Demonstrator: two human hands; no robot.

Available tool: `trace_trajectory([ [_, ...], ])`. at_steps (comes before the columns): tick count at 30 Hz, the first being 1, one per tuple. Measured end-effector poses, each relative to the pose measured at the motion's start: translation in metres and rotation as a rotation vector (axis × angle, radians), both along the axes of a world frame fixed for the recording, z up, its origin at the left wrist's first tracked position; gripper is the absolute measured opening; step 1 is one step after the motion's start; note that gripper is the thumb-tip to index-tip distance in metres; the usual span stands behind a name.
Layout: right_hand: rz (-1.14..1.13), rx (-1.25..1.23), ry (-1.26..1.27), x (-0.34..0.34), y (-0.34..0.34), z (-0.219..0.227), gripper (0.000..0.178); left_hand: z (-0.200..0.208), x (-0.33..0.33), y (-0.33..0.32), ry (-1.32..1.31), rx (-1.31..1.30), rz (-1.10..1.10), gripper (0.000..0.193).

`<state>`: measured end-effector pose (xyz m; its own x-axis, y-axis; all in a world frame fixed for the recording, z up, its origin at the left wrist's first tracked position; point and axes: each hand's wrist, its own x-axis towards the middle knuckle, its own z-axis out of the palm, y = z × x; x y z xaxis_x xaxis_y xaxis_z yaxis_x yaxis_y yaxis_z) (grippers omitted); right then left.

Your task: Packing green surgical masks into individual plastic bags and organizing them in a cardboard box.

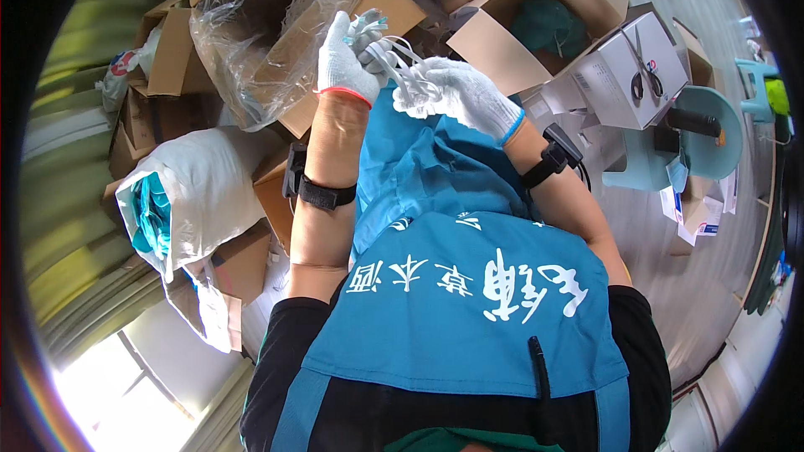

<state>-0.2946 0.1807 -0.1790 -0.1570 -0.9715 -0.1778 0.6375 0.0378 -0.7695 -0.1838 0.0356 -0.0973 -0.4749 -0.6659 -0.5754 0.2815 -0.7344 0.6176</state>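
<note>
Both my hands wear white knitted gloves and are raised in front of my blue apron (469,301). A bundle of thin white cords (405,52) runs between them, looping up at the top. My left hand (350,63) is closed around one end, with pale strands and bits of teal showing at its fingertips. My right hand (459,94) grips the other part of the bundle, its fingers curled over the strands. The gloves partly hide how the cords are gathered. Black straps with small devices circle both wrists.
Ahead on the left stands a cardboard box (387,12) lined with clear plastic. Right of it, an open box (494,43) holds something dark teal. Scissors (641,67) lie on a white carton (605,82), near a light-blue stool (710,109). A white sack (209,201) with teal cloth leans at left.
</note>
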Motion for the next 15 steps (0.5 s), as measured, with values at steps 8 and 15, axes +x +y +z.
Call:
trace_trajectory([
  [8, 0.194, -0.027, -0.287, 0.003, 0.018, 0.015, 0.058, -0.013, -0.002, 0.000, 0.148, 0.047, -0.004, 0.040],
  [15, 0.275, 0.115, 0.224, 0.001, 0.030, 0.027, 0.027, -0.018, 0.006, 0.002, -0.142, -0.068, 0.091, 0.029],
])
